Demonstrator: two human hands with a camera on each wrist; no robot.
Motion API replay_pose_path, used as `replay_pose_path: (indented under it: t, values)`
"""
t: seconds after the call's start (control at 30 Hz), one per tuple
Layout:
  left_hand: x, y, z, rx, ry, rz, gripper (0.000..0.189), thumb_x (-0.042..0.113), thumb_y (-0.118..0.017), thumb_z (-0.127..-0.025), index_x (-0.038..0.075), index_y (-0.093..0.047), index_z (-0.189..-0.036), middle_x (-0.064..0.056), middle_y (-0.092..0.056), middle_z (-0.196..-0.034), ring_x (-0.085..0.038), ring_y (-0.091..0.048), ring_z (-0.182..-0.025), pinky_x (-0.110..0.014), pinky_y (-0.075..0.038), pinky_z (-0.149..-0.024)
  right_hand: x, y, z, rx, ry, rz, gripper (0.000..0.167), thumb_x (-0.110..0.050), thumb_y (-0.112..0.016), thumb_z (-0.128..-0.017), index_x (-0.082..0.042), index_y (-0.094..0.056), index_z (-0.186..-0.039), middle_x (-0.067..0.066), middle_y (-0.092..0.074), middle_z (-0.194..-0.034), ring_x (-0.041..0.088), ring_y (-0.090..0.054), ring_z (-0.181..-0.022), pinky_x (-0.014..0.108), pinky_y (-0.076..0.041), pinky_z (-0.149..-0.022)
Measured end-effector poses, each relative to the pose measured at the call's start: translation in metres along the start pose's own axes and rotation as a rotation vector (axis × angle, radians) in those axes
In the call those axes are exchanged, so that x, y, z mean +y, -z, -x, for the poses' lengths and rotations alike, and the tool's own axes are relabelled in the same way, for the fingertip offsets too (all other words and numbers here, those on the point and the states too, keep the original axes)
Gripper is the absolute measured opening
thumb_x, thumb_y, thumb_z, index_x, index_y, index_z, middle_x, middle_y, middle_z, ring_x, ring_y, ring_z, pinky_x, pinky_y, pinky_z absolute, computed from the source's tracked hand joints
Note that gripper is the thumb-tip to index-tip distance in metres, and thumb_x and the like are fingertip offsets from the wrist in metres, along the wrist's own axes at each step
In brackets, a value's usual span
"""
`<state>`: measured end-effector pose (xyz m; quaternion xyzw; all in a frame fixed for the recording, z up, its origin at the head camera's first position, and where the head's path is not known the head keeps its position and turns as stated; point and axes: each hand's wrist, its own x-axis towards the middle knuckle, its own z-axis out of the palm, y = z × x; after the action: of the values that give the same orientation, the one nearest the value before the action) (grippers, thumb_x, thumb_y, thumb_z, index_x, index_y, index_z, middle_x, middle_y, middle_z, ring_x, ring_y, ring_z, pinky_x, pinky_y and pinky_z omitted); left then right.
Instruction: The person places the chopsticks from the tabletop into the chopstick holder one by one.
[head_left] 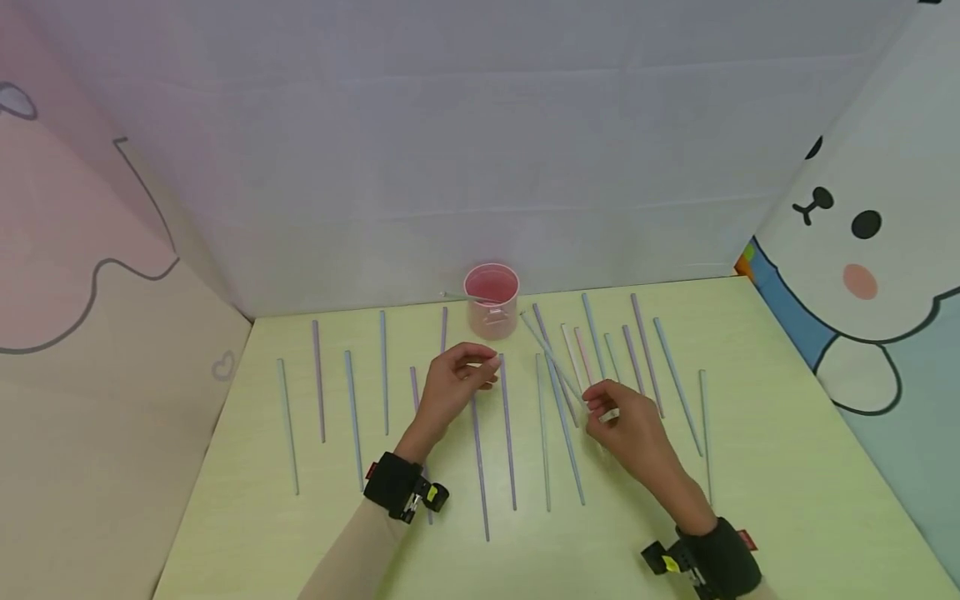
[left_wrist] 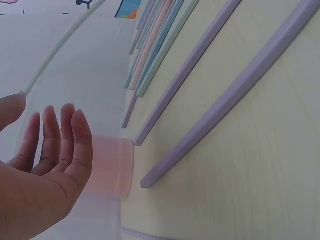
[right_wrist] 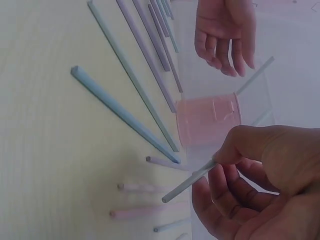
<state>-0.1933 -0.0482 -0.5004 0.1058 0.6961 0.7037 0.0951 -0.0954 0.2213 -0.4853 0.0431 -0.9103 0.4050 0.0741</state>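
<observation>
My right hand (head_left: 626,425) pinches a thin pale green stick (head_left: 551,357) near its lower end, between thumb and fingers. The stick slants up and left toward the pink cup. My left hand (head_left: 457,379) is raised over the table just in front of the cup, fingers loosely bent and holding nothing. In the left wrist view, the held stick overlaps the left thumb tip. The translucent pink cup (head_left: 492,321) with a small handle stands at the table's back edge. Another pale green stick (right_wrist: 256,75) leans in it, jutting out left over the rim.
Purple, blue, green, pink and white sticks lie spread across the pale yellow table (head_left: 247,533). A blue stick (head_left: 354,408) lies left of my left hand, and another blue one (head_left: 677,385) is right of my right hand. A white cloth wall (head_left: 480,167) rises behind.
</observation>
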Motion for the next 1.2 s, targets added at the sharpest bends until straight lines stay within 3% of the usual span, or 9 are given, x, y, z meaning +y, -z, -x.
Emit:
replay_pose_path:
  t: [0.23, 0.57, 0.7, 0.87, 1.2]
  values:
    - [0.005, -0.003, 0.002, -0.042, -0.025, 0.06, 0.03, 0.024, -0.078, -0.094, 0.006, -0.069, -0.117, -0.011, -0.071, -0.11, -0.042, -0.07, -0.096, -0.037, -0.062, -0.082, -0.014, -0.018, 0.006, -0.05, 0.048, -0.079, 0.024, 0.008, -0.071, -0.085, -0.005, -0.068, -0.105, 0.007, -0.069, -0.092, 0.017, -0.064, -0.081, 0.026, -0.058, -0.066]
    - [0.017, -0.004, 0.004, -0.055, -0.138, 0.213, 0.027, 0.003, -0.074, -0.094, -0.004, -0.065, -0.118, -0.015, -0.072, -0.104, -0.023, -0.074, -0.088, -0.046, -0.061, -0.084, -0.024, -0.028, 0.008, -0.096, 0.064, -0.159, 0.026, 0.009, -0.072, -0.085, -0.006, -0.068, -0.105, 0.009, -0.069, -0.093, 0.016, -0.065, -0.082, 0.031, -0.06, -0.066]
    - [0.021, -0.005, 0.005, -0.081, -0.152, 0.284, 0.027, -0.001, -0.072, -0.094, -0.007, -0.063, -0.119, -0.015, -0.071, -0.105, -0.025, -0.074, -0.091, -0.052, -0.059, -0.085, -0.025, -0.031, 0.008, -0.09, 0.078, -0.153, 0.026, 0.009, -0.074, -0.085, -0.006, -0.067, -0.105, 0.007, -0.068, -0.093, 0.015, -0.064, -0.082, 0.031, -0.06, -0.066]
    - [0.027, -0.008, 0.005, -0.073, -0.192, 0.277, 0.03, 0.0, -0.072, -0.094, -0.011, -0.061, -0.119, -0.014, -0.071, -0.103, -0.024, -0.074, -0.09, -0.055, -0.059, -0.084, -0.024, -0.032, 0.005, -0.073, 0.103, -0.134, 0.026, 0.007, -0.074, -0.086, -0.008, -0.066, -0.106, 0.002, -0.067, -0.093, 0.014, -0.065, -0.083, 0.033, -0.061, -0.067]
    - [0.053, -0.012, 0.004, -0.012, -0.378, 0.276, 0.027, -0.009, -0.071, -0.091, -0.013, -0.063, -0.116, -0.016, -0.07, -0.103, -0.023, -0.072, -0.09, -0.05, -0.061, -0.078, -0.012, -0.021, 0.007, -0.063, 0.115, -0.019, 0.024, 0.007, -0.075, -0.088, -0.008, -0.068, -0.105, 0.001, -0.068, -0.095, 0.014, -0.065, -0.085, 0.037, -0.061, -0.071]
